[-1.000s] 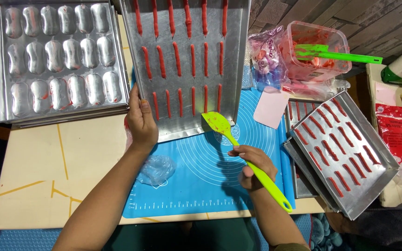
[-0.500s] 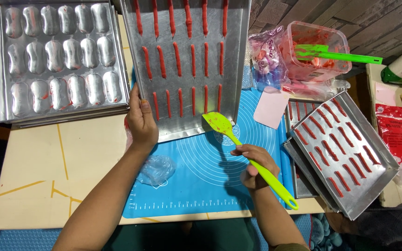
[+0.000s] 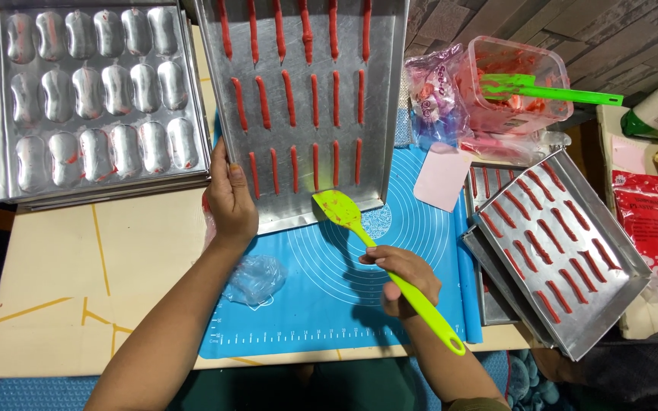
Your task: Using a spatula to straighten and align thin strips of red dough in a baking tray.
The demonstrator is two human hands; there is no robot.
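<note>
Left hand [image 3: 230,199] grips the baking tray [image 3: 378,91] edge (steadying it); right hand [image 3: 401,278] clasps green spatula [image 3: 344,211], blade at tray's lip

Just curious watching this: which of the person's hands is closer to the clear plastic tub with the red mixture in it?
Right. The right hand holds a green spatula below and left of the tub; the left hand grips the baking tray farther left.
</note>
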